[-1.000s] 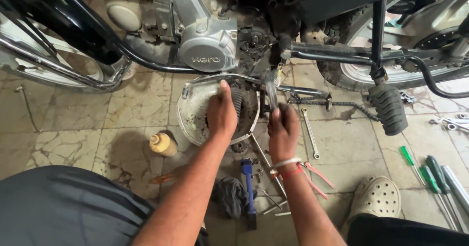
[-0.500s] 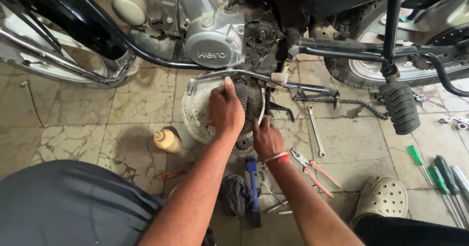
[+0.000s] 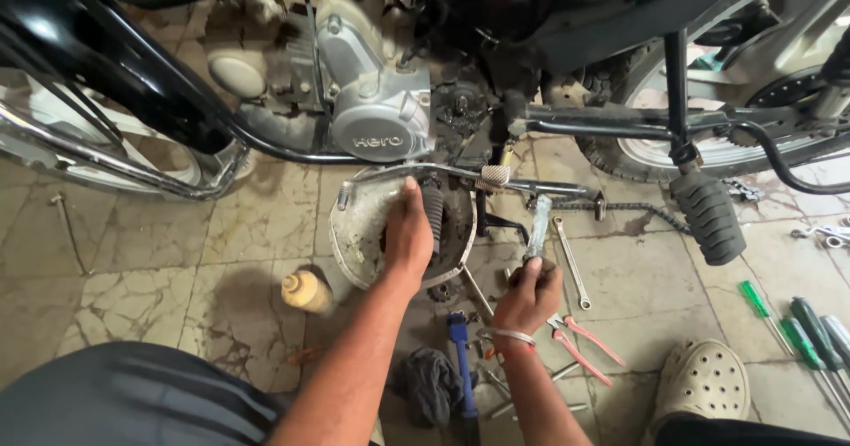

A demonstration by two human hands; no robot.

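Motorcycle [image 3: 372,100] metal fills the top of our view: black tube frame, a cast silver engine cover, a ribbed rubber footpeg [image 3: 708,216]. Below the engine lies a round, dished metal cover [image 3: 363,233], grey and grimy, on the floor [image 3: 177,260] of cracked, stained stone tiles. Our left hand [image 3: 409,233] rests inside it, fingers curled over a dark ribbed part [image 3: 434,220]; we cannot tell how firmly it grips. Our right hand [image 3: 529,294] is clenched around a slim, dull metal tool [image 3: 537,226] held upright, just right of the cover. Half a second ago that hand sat lower and nearer the cover; it has since risen and moved right, while the left has stayed put. Smaller things lie scattered nearby: a pale clog [image 3: 704,384], green-handled screwdrivers [image 3: 797,322], a blue-handled tool [image 3: 460,362], red-handled pliers [image 3: 580,344], a spanner [image 3: 571,264], a small tan bottle [image 3: 305,291] and a dark rag [image 3: 429,384].
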